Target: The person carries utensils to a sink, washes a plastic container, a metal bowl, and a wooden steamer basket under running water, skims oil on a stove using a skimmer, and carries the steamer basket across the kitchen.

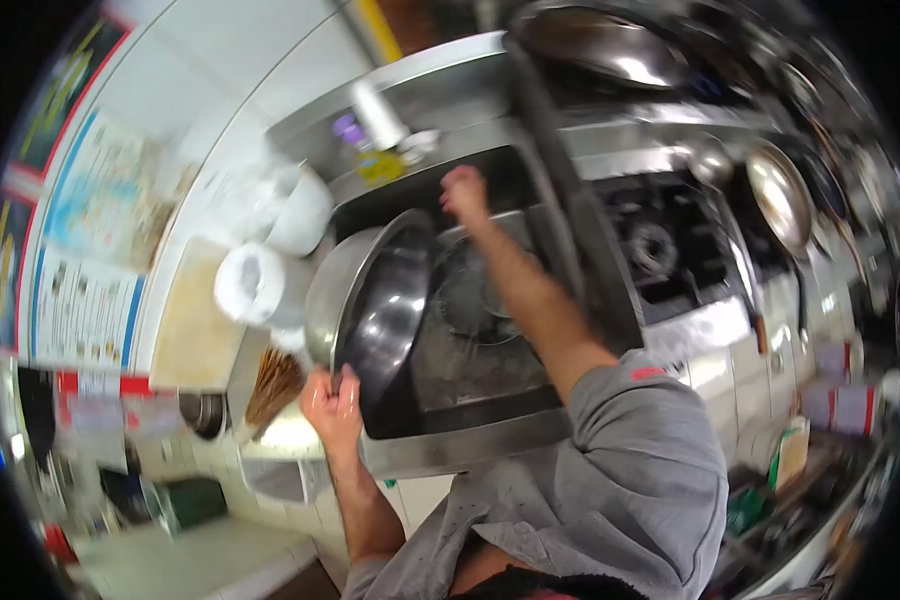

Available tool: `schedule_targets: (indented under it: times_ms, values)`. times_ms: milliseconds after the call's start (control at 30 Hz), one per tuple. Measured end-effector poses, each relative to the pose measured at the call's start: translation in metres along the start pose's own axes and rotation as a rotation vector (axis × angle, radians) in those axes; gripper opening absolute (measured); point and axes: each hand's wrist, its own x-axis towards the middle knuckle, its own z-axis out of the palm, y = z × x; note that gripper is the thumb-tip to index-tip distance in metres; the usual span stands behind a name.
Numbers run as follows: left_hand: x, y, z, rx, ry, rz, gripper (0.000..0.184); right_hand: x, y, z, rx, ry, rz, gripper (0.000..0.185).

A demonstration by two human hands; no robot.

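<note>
A large stainless steel mixing bowl (385, 295) stands tilted on its side in the left part of the metal sink (470, 400), its opening facing right. My left hand (332, 405) is closed on the bowl's near rim, thumb up. Over the back of the sink, my right hand (463, 192) is closed, its fingers curled; what it holds, if anything, I cannot make out. Below my right forearm, a round, shiny shape (470, 295) lies in the sink, partly hidden by the arm. A bottle of yellow liquid (375, 163) with a purple cap stands on the ledge behind.
White paper rolls (252, 285) and a cutting board (190, 315) are left of the sink, with a bundle of brown bristles (273, 385) nearer me. To the right is a gas stove (660, 245) with a ladle (710, 160) and a frying pan (780, 200).
</note>
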Motion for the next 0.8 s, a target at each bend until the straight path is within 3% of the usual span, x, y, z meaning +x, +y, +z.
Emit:
schedule_targets:
  times_ms: [100, 233, 300, 367, 467, 500, 567, 700, 800]
  values:
    - [-0.028, 0.006, -0.001, 0.091, -0.123, 0.107, 0.030, -0.069, 0.038, -0.036, -0.059, 0.080, -0.218, 0.021]
    - [-0.070, -0.007, -0.011, 0.059, -0.147, 0.107, 0.021, -0.205, -0.018, -0.078, -0.357, 0.021, -0.348, 0.019]
    - [-0.088, -0.009, -0.023, 0.049, -0.123, 0.166, 0.016, -0.242, -0.020, -0.096, -0.245, -0.124, -0.321, 0.022]
    - [-0.103, -0.001, -0.032, 0.049, -0.075, 0.165, 0.018, -0.286, -0.045, -0.116, -0.396, -0.117, -0.438, 0.021]
    - [-0.114, 0.002, -0.038, -0.023, 0.076, 0.177, 0.019, -0.348, -0.064, -0.149, -0.432, -0.083, -0.439, 0.020]
    - [-0.114, 0.001, -0.039, -0.027, 0.098, 0.085, 0.021, -0.366, -0.062, -0.161, -0.440, -0.046, -0.451, 0.020]
    - [-0.118, 0.019, -0.049, -0.056, 0.175, 0.033, 0.024, -0.402, -0.060, -0.188, -0.531, -0.012, -0.335, 0.020]
    - [-0.114, 0.023, -0.066, -0.496, 0.304, -0.134, 0.029, -0.464, -0.061, -0.240, -0.549, 0.104, -0.309, 0.019]
    - [-0.110, 0.044, -0.076, -0.608, 0.301, -0.157, 0.021, -0.488, -0.064, -0.281, -0.248, 0.167, -0.176, 0.017]
